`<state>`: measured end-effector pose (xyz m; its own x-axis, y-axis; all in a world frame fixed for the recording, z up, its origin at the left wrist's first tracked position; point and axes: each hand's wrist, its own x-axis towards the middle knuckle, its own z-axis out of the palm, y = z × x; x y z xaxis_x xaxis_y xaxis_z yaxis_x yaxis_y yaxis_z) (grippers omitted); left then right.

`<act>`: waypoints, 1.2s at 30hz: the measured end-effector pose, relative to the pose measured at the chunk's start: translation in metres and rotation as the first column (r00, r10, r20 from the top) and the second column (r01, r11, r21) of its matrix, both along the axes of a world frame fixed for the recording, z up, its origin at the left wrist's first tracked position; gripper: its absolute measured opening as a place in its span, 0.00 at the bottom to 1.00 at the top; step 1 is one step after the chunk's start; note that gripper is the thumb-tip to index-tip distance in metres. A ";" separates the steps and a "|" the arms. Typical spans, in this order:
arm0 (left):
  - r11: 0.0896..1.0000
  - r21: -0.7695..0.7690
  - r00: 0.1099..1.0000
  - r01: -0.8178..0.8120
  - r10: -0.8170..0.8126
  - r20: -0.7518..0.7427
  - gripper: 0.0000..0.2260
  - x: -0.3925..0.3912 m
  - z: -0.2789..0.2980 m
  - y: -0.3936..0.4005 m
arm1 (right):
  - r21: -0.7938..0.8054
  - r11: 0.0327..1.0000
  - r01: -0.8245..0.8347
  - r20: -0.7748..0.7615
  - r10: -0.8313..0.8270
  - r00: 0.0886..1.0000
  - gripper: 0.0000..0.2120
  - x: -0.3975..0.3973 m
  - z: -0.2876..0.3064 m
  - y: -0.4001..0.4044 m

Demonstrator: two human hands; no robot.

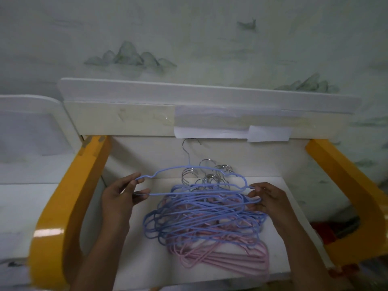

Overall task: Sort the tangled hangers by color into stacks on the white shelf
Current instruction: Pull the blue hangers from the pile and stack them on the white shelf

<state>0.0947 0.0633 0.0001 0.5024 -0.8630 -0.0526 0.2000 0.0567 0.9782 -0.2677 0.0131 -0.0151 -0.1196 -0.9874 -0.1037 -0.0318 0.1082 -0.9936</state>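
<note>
The left hand (119,198) and right hand (265,199) each pinch one end of a thin blue coated-wire hanger (189,171), long axis left-right, metal hook pointing away, over the tangled blue-and-pink hanger pile (207,223) on the smooth white shelf (134,259)

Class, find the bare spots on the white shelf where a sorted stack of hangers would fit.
Bare shelf lies between the left yellow arm and the tangled pile, and behind the hooks by the back wall. The middle and right are crowded: pile, right hand, lifted blue hanger held with left hand.
</note>
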 end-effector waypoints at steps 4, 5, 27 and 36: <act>0.999 -0.020 1.000 -0.027 0.027 0.011 0.10 -0.010 0.005 0.027 | -0.060 0.996 -0.071 -0.014 0.071 0.997 0.06 -0.010 0.005 0.027; 0.999 -0.024 0.999 -0.036 0.036 0.020 0.10 -0.014 0.006 0.036 | -0.076 0.993 -0.090 -0.018 0.089 0.996 0.06 -0.013 0.007 0.035; 0.880 -0.154 0.880 -0.449 0.465 0.096 0.10 0.033 0.048 0.278 | -0.232 0.918 -0.322 0.074 0.347 0.935 0.08 0.085 0.045 0.150; 0.769 -0.140 0.765 -0.624 0.637 0.097 0.10 0.137 0.045 0.386 | -0.246 0.840 -0.483 0.088 0.515 0.852 0.07 0.228 0.053 0.205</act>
<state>0.2320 0.4492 0.0449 0.9309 -0.3461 0.1171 -0.0422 0.2166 0.9754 -0.0400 0.2184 0.0374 0.3958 -0.9088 0.1321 0.1196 -0.0916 -0.9886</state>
